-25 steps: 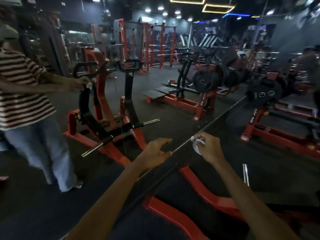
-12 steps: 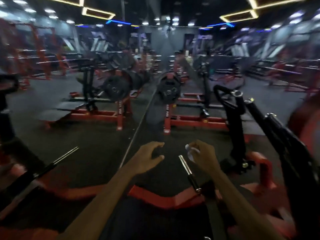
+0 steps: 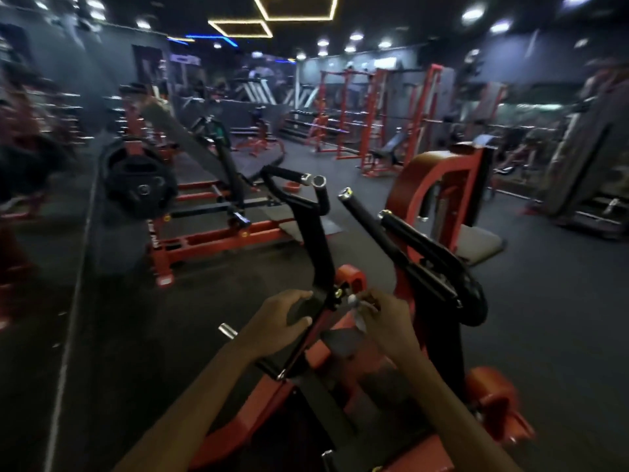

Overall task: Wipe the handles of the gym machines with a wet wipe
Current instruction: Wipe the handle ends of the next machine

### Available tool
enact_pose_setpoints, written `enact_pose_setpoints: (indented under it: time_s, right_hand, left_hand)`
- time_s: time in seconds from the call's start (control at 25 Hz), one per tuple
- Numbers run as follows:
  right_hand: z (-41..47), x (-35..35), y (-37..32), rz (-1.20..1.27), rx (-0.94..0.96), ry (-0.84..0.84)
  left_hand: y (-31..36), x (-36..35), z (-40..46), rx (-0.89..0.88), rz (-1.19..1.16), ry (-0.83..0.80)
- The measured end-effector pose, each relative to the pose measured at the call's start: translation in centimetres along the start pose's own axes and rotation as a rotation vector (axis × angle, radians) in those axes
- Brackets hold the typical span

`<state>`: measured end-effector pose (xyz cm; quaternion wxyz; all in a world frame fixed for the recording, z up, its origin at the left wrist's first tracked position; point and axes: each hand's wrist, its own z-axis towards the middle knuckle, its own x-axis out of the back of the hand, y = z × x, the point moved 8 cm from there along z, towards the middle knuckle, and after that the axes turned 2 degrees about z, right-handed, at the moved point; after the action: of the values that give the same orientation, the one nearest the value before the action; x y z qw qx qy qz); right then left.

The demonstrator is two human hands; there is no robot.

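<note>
White crumpled wet wipe pinched in right hand fingers; left hand fingers loosely apart, empty, near black handles.

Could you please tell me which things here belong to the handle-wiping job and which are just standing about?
Job: wet wipe in the right hand; black machine handles; left hand.
Standing about: weight plates; red racks; bench.

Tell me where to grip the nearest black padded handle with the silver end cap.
Probably grip the black padded handle mid-length, below its silver end cap, coming from above with the right hand. The bar is a straight tube tilting up and away, with its upper side free.
</note>
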<state>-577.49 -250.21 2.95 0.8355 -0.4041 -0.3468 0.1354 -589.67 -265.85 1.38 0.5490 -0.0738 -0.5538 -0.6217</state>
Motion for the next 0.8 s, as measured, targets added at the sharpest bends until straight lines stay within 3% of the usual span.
enact_pose_setpoints:
  time_s: [0.56,0.8]
  right_hand:
    - [4.3,1.0,3.8,-0.110,-0.084,0.186]
    - [7.1,0.6,4.2,-0.119,-0.117,0.307]
  left_hand:
    - [-2.2,-3.2,10.7,-0.145,-0.168,-0.144]
    - [-3.7,-4.5,16.4,-0.286,-0.179,-0.215]
